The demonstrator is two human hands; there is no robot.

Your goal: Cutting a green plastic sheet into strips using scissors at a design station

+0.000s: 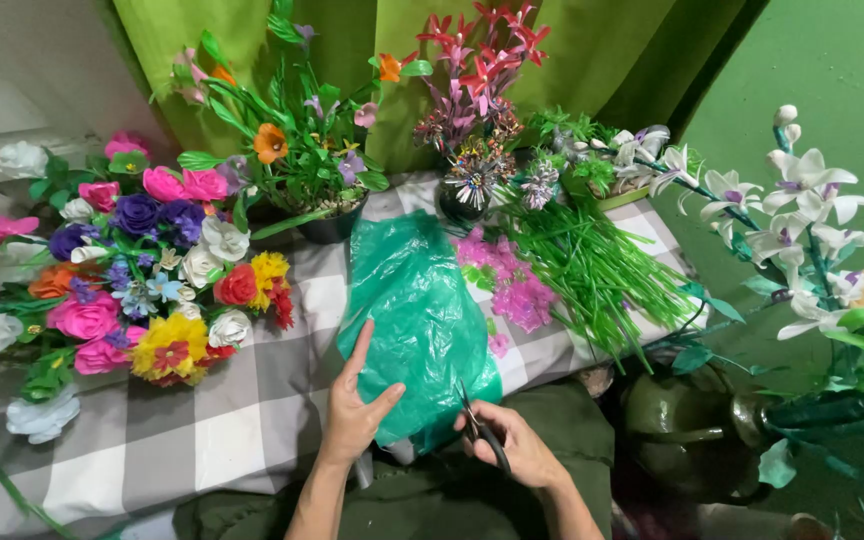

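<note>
A green plastic bag lies spread on the grey and white checked cloth in front of me. My left hand rests flat on the bag's lower left edge, fingers straight and thumb out. My right hand grips dark scissors at the bag's lower right edge, blades pointing up into the plastic.
A bunch of many-coloured handmade flowers lies at the left. Pots of artificial flowers stand at the back. Green plastic stems and pink petals lie right of the bag. White flowers and a dark jug are at the right.
</note>
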